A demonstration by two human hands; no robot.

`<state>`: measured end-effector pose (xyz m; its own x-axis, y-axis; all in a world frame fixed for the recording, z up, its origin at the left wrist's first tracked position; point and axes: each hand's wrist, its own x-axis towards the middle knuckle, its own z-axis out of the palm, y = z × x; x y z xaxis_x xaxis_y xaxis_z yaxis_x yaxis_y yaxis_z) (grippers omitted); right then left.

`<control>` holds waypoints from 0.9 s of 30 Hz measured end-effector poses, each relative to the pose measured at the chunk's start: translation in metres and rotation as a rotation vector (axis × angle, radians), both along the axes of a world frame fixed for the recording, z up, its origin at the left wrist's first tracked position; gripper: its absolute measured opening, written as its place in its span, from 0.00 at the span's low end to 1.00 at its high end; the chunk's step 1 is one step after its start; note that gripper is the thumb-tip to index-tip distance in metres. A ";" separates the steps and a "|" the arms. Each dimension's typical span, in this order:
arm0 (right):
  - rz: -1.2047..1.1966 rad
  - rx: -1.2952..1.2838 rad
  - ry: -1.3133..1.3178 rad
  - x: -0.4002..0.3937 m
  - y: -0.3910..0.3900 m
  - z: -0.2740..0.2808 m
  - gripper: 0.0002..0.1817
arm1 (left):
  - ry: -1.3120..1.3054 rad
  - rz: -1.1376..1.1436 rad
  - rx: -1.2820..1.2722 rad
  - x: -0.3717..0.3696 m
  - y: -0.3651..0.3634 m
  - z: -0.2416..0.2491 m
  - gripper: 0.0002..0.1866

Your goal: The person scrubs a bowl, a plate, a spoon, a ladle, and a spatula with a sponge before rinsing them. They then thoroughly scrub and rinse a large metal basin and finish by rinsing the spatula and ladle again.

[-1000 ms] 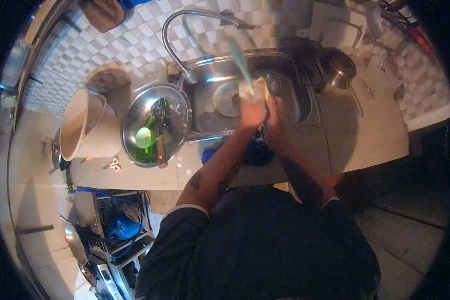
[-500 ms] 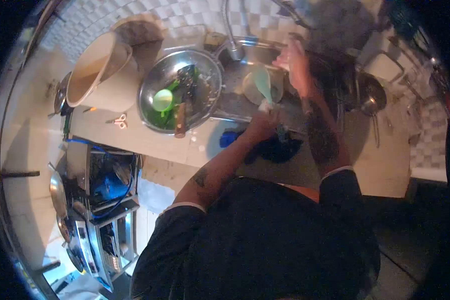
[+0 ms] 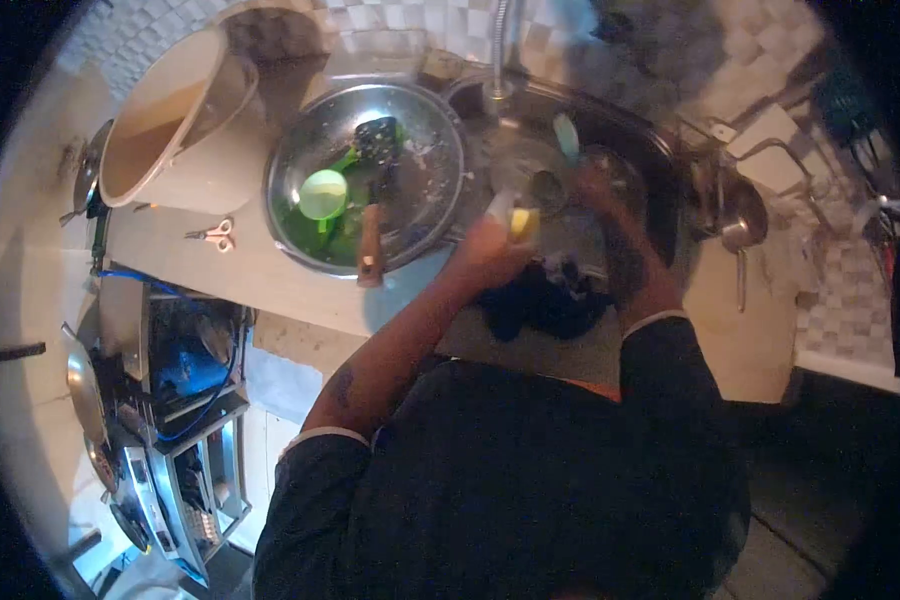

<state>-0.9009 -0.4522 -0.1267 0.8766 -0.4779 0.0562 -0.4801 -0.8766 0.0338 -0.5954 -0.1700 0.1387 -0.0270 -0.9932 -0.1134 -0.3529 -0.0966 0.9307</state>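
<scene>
My left hand [image 3: 492, 248] is closed around a yellow sponge [image 3: 523, 223] over the near side of the sink. Close to it on the right, my right hand [image 3: 602, 190] is smeared by motion. A pale green spoon-like utensil [image 3: 566, 136] sticks up from its fingers, the broad end pointing away from me. Between the hands shows a dark round shape [image 3: 545, 190], too blurred to name. Both hands are above the metal sink [image 3: 660, 135], below the tap [image 3: 499, 88].
Left of the sink stands a large metal bowl [image 3: 448, 125] holding a green ladle-like cup [image 3: 323, 195], a black-headed turner and a wooden handle [image 3: 370, 245]. Farther left are scissors [image 3: 215, 235] and a big pale bucket [image 3: 195, 165]. A dark cloth [image 3: 542, 305] lies at the front edge; a metal ladle [image 3: 742, 230] is at right.
The pale green utensil has passed from my left hand to my right. My right hand has come down from near the tap. A yellow sponge now shows in my left hand.
</scene>
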 end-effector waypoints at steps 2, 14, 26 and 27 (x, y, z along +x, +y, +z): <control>-0.159 -0.041 -0.148 0.029 0.011 -0.003 0.26 | 0.045 0.123 -0.114 0.033 0.004 0.008 0.21; -0.268 0.596 -0.723 0.279 0.202 0.253 0.23 | 0.034 0.653 -0.469 0.253 -0.064 0.049 0.19; -0.452 0.775 -0.376 0.256 0.246 0.302 0.29 | -1.392 -0.268 -0.006 0.290 -0.331 -0.063 0.23; -0.563 0.840 -0.390 0.241 0.251 0.321 0.27 | -1.388 -0.278 0.001 0.295 -0.339 -0.067 0.23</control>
<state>-0.6595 -0.2009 0.1941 0.5122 -0.8219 -0.2493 -0.6680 -0.1988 -0.7171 -0.3008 -0.5090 0.0721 -0.0867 -0.9739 -0.2098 -0.9748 0.1264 -0.1838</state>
